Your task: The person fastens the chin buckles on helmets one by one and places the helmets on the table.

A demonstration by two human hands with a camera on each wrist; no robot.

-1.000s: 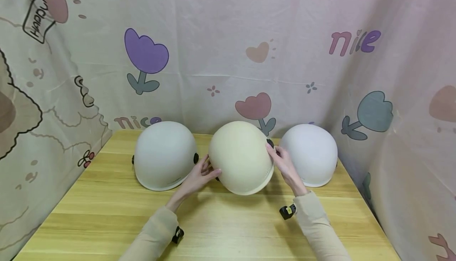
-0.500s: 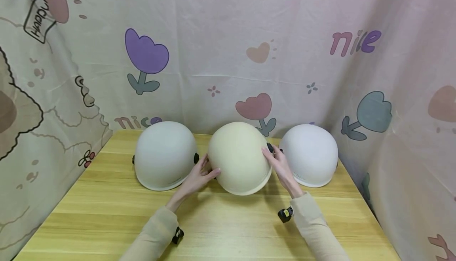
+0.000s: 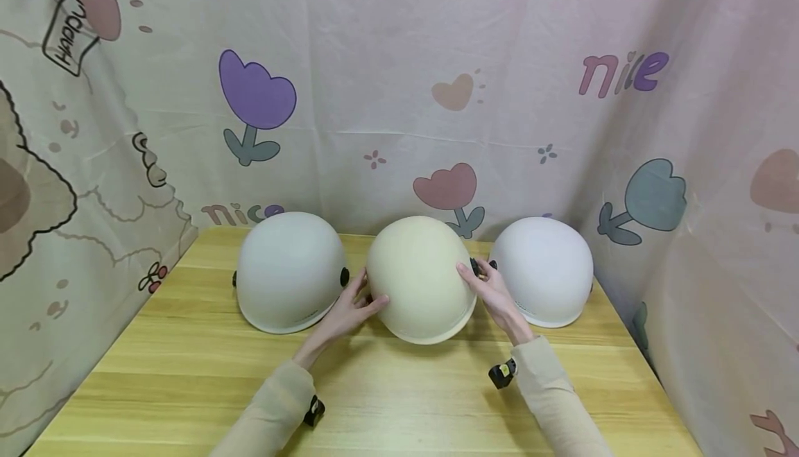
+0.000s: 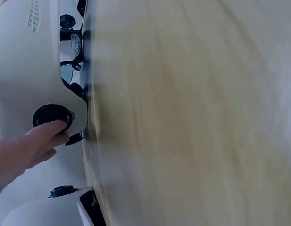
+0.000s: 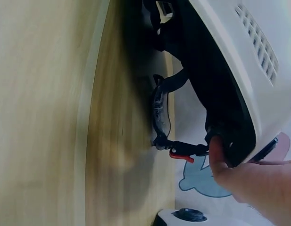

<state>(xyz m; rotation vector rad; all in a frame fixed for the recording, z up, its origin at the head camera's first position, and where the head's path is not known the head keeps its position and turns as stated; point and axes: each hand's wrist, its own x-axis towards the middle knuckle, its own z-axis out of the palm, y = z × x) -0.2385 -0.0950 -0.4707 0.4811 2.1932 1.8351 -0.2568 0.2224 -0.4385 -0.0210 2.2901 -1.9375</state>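
Note:
A cream helmet (image 3: 421, 277) is held between both hands in the middle of the head view, dome up. My left hand (image 3: 346, 311) grips its left side, thumb on the front of the shell. In the left wrist view a fingertip of that hand touches a round black knob (image 4: 48, 114) near the rim. My right hand (image 3: 496, 292) holds the right side beside a black side piece. The right wrist view shows this edge raised off the table, one digit of my right hand (image 5: 258, 186) inside the dark lining, and a chin strap with a red clip (image 5: 181, 157) hanging below.
A grey-white helmet (image 3: 290, 270) stands to the left and a white helmet (image 3: 542, 270) to the right, both dome up on the wooden table (image 3: 399, 401). A printed curtain (image 3: 374, 82) hangs close behind them. Black cameras sit at both wrists.
The cream helmet's right side has come down a little, so it tilts less. My right hand has lowered with it; the left hand stays nearly in place. The outer helmets have not moved.

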